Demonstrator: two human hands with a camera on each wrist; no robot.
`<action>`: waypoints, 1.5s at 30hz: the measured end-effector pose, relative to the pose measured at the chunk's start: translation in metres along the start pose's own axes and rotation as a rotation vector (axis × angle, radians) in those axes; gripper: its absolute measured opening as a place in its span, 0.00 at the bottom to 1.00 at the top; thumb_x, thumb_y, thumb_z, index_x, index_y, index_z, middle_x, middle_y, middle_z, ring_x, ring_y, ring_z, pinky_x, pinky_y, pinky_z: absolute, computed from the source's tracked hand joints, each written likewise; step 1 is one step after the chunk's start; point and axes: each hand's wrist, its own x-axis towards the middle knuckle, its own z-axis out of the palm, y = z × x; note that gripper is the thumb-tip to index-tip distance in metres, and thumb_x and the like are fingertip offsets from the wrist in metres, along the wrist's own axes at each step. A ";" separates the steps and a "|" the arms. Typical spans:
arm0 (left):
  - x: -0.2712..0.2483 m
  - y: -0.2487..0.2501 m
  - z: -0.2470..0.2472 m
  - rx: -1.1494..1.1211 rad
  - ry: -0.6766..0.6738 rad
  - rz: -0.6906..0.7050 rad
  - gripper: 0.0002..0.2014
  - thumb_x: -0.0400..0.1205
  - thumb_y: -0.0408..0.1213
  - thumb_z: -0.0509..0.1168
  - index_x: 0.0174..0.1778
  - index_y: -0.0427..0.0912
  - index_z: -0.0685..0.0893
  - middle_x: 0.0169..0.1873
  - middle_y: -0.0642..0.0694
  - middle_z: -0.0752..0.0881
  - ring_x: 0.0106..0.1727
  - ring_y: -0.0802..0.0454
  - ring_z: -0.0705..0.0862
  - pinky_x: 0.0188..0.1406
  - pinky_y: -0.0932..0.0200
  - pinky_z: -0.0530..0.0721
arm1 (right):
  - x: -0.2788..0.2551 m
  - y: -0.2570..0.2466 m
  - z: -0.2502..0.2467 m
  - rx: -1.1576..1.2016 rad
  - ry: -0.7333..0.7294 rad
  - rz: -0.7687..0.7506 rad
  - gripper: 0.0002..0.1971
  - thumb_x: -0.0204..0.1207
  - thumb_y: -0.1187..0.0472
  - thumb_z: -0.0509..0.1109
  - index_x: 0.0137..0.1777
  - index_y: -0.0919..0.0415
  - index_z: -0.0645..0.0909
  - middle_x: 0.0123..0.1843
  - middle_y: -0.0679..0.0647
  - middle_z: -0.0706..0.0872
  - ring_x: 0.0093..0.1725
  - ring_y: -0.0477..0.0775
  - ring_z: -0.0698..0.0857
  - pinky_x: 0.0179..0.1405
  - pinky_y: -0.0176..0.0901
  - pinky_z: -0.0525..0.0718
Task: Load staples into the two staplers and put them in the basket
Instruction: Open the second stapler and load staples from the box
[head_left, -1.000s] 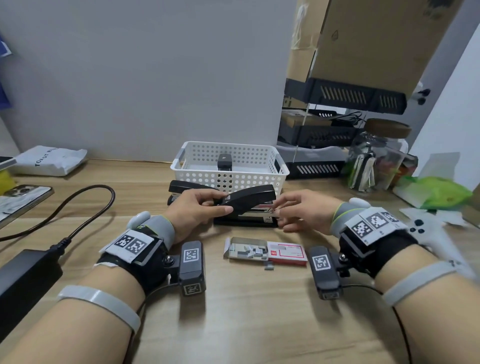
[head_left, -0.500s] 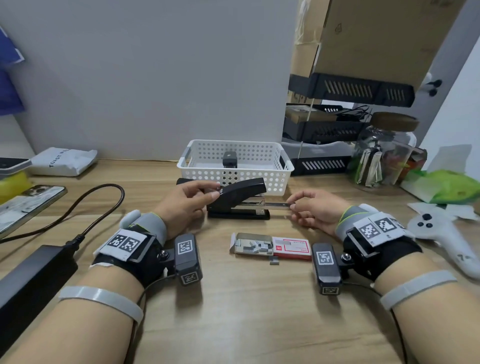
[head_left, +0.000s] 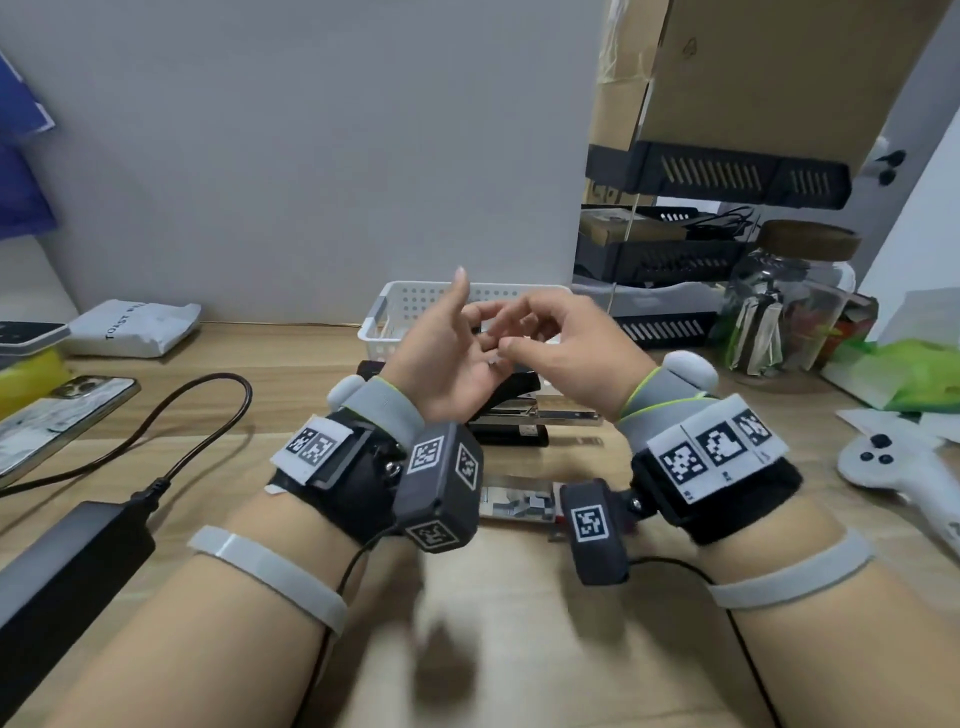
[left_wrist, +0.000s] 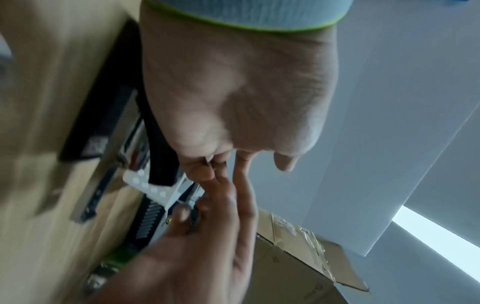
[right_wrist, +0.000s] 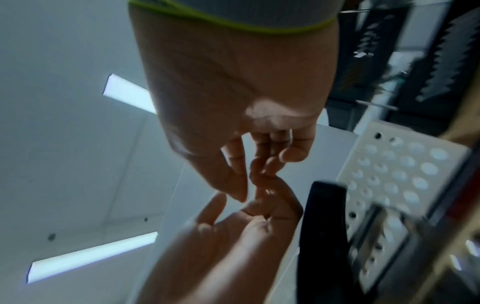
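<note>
Both hands are raised over the table in front of the white basket (head_left: 410, 301). My left hand (head_left: 467, 322) is turned palm towards me, thumb up, fingers loosely bent. My right hand (head_left: 519, 332) reaches its bent fingertips in to the left fingers; whether it pinches anything small does not show. The wrist views show the same meeting of the left hand (left_wrist: 233, 164) and the right hand (right_wrist: 254, 164). Below them a black stapler (head_left: 511, 387) lies on the table with its metal rail (head_left: 566, 415) pulled out to the right. An open staple box (head_left: 519, 501) lies nearer me.
A second black stapler (head_left: 371, 370) peeks out behind my left wrist. A power brick (head_left: 62, 561) with cable and a phone (head_left: 57, 415) lie at the left. A white controller (head_left: 893, 467), a glass jar (head_left: 789, 306) and a green packet (head_left: 909, 364) are at the right.
Both hands have let go of the stapler and its rail and risen to meet in front of the basket. The stapler stays on the table with the rail out.
</note>
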 end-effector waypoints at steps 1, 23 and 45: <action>0.003 0.000 0.004 -0.023 0.021 -0.003 0.32 0.88 0.59 0.55 0.69 0.30 0.75 0.49 0.34 0.87 0.59 0.39 0.85 0.74 0.47 0.79 | 0.005 0.001 0.001 -0.095 -0.008 -0.006 0.06 0.72 0.64 0.73 0.46 0.53 0.89 0.43 0.53 0.86 0.36 0.46 0.77 0.39 0.44 0.78; 0.010 -0.002 -0.010 0.369 -0.019 0.142 0.10 0.83 0.26 0.68 0.60 0.31 0.88 0.52 0.37 0.91 0.55 0.47 0.90 0.57 0.60 0.88 | 0.001 0.032 -0.002 0.460 0.041 0.254 0.07 0.86 0.62 0.65 0.45 0.59 0.80 0.42 0.52 0.88 0.43 0.49 0.90 0.41 0.40 0.85; -0.005 -0.012 0.006 0.634 -0.017 0.140 0.07 0.80 0.27 0.73 0.51 0.27 0.87 0.40 0.36 0.88 0.38 0.50 0.89 0.43 0.63 0.88 | -0.023 0.066 -0.034 0.484 0.103 0.291 0.04 0.75 0.69 0.76 0.48 0.66 0.87 0.35 0.56 0.88 0.28 0.46 0.81 0.26 0.33 0.78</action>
